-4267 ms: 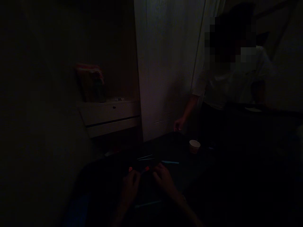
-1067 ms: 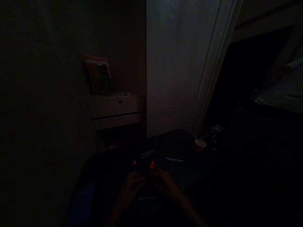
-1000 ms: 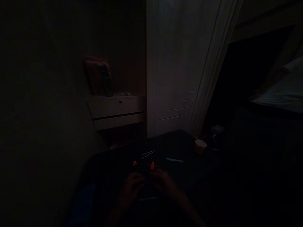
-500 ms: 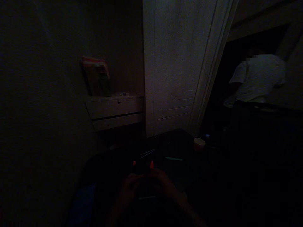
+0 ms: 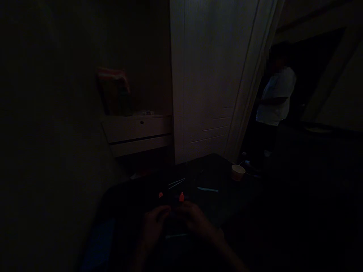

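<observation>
Work looks unfinished, how much remains unclear; left hand and right hand curl at lower centre, grip too dark to tell, a red piece just beyond the right one

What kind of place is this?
Likely a room in a home, dimly lit: a pale panelled door, a built-in drawer unit with a bag on top, and a dark table holding a paper cup.

Space between left hand and right hand too dark to read; blue object cut off below.
</observation>
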`<state>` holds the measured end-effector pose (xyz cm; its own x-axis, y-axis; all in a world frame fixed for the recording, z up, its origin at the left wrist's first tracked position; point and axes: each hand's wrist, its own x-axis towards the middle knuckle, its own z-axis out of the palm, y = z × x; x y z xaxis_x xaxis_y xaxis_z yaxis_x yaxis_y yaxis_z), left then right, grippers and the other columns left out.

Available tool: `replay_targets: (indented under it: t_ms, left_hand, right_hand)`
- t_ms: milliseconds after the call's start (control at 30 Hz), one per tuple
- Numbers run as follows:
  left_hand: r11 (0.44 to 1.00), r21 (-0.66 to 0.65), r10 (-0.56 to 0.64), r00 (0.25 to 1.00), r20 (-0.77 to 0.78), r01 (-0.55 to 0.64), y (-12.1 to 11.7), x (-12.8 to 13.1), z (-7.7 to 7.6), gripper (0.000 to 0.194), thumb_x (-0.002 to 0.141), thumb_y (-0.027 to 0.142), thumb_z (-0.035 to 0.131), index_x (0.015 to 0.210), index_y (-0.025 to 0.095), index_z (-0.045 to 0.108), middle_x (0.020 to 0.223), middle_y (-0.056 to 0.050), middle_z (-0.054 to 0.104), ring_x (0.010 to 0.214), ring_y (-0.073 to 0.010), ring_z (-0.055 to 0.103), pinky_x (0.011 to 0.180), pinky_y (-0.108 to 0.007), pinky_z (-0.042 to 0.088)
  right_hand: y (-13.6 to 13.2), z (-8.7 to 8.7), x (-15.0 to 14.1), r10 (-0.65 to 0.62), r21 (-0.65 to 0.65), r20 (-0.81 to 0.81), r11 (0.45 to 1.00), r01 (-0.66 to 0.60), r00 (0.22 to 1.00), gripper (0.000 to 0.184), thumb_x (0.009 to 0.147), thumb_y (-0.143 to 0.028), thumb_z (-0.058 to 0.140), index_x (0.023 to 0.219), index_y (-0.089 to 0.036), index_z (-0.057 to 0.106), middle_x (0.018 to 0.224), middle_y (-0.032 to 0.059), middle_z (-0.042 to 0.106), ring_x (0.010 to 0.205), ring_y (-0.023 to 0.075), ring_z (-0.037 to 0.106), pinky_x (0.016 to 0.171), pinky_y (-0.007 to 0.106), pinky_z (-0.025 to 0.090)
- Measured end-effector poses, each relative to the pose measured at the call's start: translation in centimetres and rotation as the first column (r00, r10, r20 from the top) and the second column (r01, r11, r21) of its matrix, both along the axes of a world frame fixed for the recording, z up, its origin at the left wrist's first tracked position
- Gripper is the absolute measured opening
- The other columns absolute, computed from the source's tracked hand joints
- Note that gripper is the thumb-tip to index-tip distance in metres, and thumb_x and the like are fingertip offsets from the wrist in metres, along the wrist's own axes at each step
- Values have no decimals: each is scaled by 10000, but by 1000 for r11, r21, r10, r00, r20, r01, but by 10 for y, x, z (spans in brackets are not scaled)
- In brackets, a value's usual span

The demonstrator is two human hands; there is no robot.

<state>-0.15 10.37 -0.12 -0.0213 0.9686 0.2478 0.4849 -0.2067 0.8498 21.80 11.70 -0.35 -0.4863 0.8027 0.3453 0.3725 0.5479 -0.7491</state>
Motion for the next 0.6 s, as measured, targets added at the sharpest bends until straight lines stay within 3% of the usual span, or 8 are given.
replay_targets:
  t_ms: [167, 333, 500, 600]
  left_hand:
    - [1000, 3, -17, 1000, 2, 17, 1, 0, -3, 275, 844, 407, 657, 959, 264, 862, 1022, -62, 879, 985, -299, 835, 965, -453, 649]
    - [997, 16, -76, 997, -11, 76, -1, -1, -4, 288, 874, 393, 650, 1017, 259, 861, 1073, -71, 873, 1032, -294, 825, 1000, -460, 632]
    - [989, 49, -138, 990, -34, 139, 0, 2, -6, 250, 821, 381, 753, 1020, 273, 860, 1098, -82, 855, 1039, -289, 803, 969, -434, 632]
    - [983, 61, -172, 984, -53, 175, 1, 4, -5, 223, 847, 366, 744, 1020, 295, 864, 1067, -71, 839, 1009, -266, 791, 920, -394, 634]
  right_hand:
    - [-3, 8, 1, 3, 12, 19, 1000, -4, 1000, 337, 975, -90, 710, 1265, -233, 804, 1320, 119, 765, 1202, 264, 743, 1042, 361, 589]
    - [2, 3, -2, -12, 32, 56, 999, 10, 998, 276, 949, -64, 746, 1168, -218, 814, 1265, 106, 768, 1148, 256, 753, 1007, 350, 606]
    - [1, 1, -3, -44, 86, 95, 996, 36, 995, 235, 1004, -117, 700, 1217, -201, 751, 1420, 148, 663, 1333, 285, 643, 1135, 425, 538]
    - [2, 4, -1, -13, 109, 136, 994, -2, 991, 265, 1008, -120, 695, 1251, -222, 716, 1429, 125, 657, 1344, 258, 638, 1141, 393, 536]
